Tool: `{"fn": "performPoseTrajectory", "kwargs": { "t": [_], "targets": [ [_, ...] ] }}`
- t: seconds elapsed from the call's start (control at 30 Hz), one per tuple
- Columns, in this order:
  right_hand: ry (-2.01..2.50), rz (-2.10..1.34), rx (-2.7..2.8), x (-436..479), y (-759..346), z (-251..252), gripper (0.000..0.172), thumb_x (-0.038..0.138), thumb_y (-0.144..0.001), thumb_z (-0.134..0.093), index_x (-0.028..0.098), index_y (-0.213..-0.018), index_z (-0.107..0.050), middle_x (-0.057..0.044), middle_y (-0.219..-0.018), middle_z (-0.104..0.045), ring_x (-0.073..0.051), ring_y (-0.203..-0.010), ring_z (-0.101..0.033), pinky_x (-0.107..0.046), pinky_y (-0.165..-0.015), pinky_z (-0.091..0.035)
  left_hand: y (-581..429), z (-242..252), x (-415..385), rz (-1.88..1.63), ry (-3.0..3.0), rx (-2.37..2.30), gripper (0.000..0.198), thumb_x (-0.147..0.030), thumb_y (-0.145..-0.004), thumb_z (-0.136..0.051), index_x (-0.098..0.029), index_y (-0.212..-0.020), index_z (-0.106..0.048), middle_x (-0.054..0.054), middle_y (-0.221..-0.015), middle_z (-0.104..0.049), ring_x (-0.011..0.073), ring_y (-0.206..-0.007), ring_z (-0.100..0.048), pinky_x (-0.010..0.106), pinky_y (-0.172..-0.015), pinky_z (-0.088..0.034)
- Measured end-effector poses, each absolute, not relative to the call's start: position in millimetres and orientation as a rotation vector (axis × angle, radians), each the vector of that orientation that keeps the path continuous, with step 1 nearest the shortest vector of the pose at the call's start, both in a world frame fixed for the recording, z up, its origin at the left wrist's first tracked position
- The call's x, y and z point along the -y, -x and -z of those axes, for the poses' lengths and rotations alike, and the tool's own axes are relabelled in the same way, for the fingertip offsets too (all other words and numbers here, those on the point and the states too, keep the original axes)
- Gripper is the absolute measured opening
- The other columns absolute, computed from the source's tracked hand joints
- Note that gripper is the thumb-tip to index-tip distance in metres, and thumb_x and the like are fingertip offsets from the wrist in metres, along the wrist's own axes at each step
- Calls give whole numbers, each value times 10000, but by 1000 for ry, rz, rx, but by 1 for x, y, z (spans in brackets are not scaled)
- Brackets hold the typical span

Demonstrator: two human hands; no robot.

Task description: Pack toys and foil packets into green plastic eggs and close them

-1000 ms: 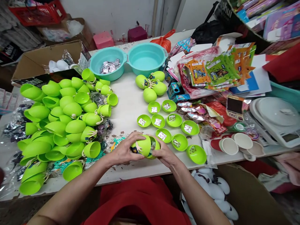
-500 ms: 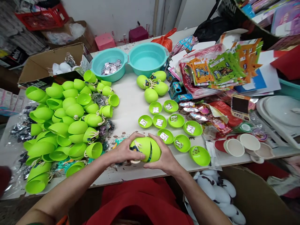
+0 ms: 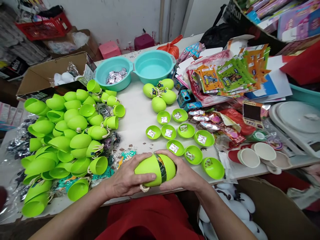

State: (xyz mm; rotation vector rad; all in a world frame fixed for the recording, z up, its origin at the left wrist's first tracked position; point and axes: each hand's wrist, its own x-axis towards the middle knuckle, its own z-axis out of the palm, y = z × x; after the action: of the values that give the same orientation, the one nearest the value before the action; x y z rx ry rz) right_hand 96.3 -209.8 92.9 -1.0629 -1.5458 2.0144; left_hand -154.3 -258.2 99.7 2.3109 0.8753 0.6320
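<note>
Far over at nine o'clock from the hands, a heap [image 3: 67, 133] of loose green shells covers that side of the table [image 3: 135, 116], with an open box [image 3: 47, 71] behind it at about ten. Coming in from there, the left hand [image 3: 125, 180] is wrapped round the bigger, blunt end of the egg [image 3: 152, 171], fingers spread over its top and thumb tucked under, gripping it firmly. The egg sits at the near edge of the table, right in front of the person, and lies on its side. Its long axis runs nine to three, so one end points into each palm. A dark seam crosses it a little right of middle (the two parts are not flush, and something clear pokes out at the top of the gap). A pale cord [image 3: 144, 188] dangles beneath the left part. The right hand [image 3: 183, 175] cups the smaller cap from three o'clock, fingers curled over it and clasping it. Both hands touch the egg, neither nearer than the other, and they face each other straight along that axis. Beyond the right hand, at one to two o'clock, open halves [image 3: 201, 138] stand in rows, most with a small packet inside. At twelve are four closed eggs [image 3: 158, 104] and two teal basins [image 3: 152, 66]. A white scale [image 3: 295, 123] lies far off at three.
</note>
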Motion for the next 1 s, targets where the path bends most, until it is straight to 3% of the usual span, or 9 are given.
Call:
{"fn": "performPoseTrajectory", "kwargs": {
  "t": [0.23, 0.37, 0.43, 0.53, 0.6, 0.7, 0.87, 1.0],
  "targets": [
    [916, -1805, 1833, 214, -92, -89, 739, 178, -531, -852, 281, -1200, -555, -15, -1150, -534, -223, -1057, -549, -352, -978, -433, 147, -101, 274, -709, -1947, -1089, 673, -312, -808, -739, -336, -1363, -358, 135, -1473, -322, 292, -1385, -362, 437, -1076, -398],
    [828, -1791, 1885, 218, -90, -87, 695, 201, -554, -843, 270, -1193, -577, -30, -1146, -525, -238, -1112, -523, -366, -1009, -418, 148, -104, 273, -576, -1786, -1134, 720, -399, -753, -779, -303, -1345, -380, 132, -1393, -439, 292, -1314, -459, 441, -1062, -423],
    [926, -1873, 1748, 223, -87, -85, 741, 286, -532, -887, 268, -1201, -570, -37, -1177, -524, -255, -1129, -527, -375, -1010, -427, 150, -107, 269, -539, -1800, -1108, 712, -397, -769, -764, -300, -1360, -379, 133, -1397, -441, 286, -1292, -482, 426, -1041, -443],
    [1140, -1973, 1400, 229, -83, -82, 988, 434, -405, -950, 278, -1267, -493, -48, -1230, -519, -270, -1108, -554, -365, -946, -483, 155, -109, 261, -507, -1917, -1023, 691, -370, -805, -731, -319, -1391, -368, 140, -1457, -384, 287, -1308, -467, 411, -1028, -449],
    [1153, -2035, 1290, 231, -80, -82, 1056, 480, -360, -954, 276, -1279, -474, -50, -1215, -541, -273, -1083, -574, -356, -903, -509, 157, -110, 257, -474, -1995, -941, 666, -348, -829, -708, -337, -1401, -369, 135, -1485, -355, 286, -1311, -464, 403, -1026, -447],
    [1130, -2022, 1359, 229, -77, -85, 1013, 481, -358, -953, 263, -1246, -517, -47, -1192, -574, -282, -1097, -576, -373, -932, -503, 157, -109, 254, -442, -1988, -929, 625, -366, -833, -701, -341, -1383, -405, 120, -1493, -353, 280, -1299, -468, 404, -1029, -439],
    [1219, -1783, 1605, 224, -76, -93, 971, 428, -400, -951, 261, -1270, -554, -54, -1226, -581, -297, -1137, -562, -418, -1026, -439, 151, -105, 253, -465, -1631, -1130, 713, -472, -738, -768, -269, -1337, -440, 104, -1367, -482, 271, -1235, -499, 412, -1024, -434],
    [1226, -1781, 1646, 223, -75, -92, 988, 379, -429, -943, 257, -1317, -526, -64, -1276, -568, -296, -1173, -550, -424, -1049, -418, 151, -106, 249, -400, -1328, -1158, 776, -497, -704, -780, -267, -1351, -418, 55, -1192, -557, 221, -1024, -574, 351, -867, -499]
  ]
}}
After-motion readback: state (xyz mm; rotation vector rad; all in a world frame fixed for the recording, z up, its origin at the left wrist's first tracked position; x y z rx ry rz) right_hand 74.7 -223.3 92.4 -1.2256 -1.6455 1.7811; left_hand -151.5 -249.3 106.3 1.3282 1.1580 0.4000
